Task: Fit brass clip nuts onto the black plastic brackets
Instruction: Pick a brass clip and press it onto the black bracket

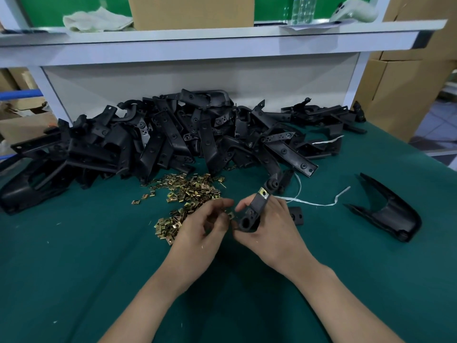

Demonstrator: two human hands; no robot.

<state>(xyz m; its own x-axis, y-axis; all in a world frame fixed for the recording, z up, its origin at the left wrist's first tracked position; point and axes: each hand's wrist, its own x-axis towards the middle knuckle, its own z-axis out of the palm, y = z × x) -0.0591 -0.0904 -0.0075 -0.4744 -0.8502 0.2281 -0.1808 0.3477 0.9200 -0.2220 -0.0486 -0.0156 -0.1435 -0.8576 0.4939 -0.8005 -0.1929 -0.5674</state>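
Centre frame: right hand (270,229) grips a slim black plastic bracket (257,206), a fitted brass clip nut (264,193) on its upper tip; left hand (201,229), fingers curled, pinches a second brass clip nut (231,214) just beside it, over the green table (99,243).

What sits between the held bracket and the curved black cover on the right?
Head view: a small black plate and a white strap lie on the mat between bracket and cover.

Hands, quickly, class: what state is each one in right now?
Left hand: pinches a brass clip nut.
Right hand: grips a black bracket bearing a fitted nut.
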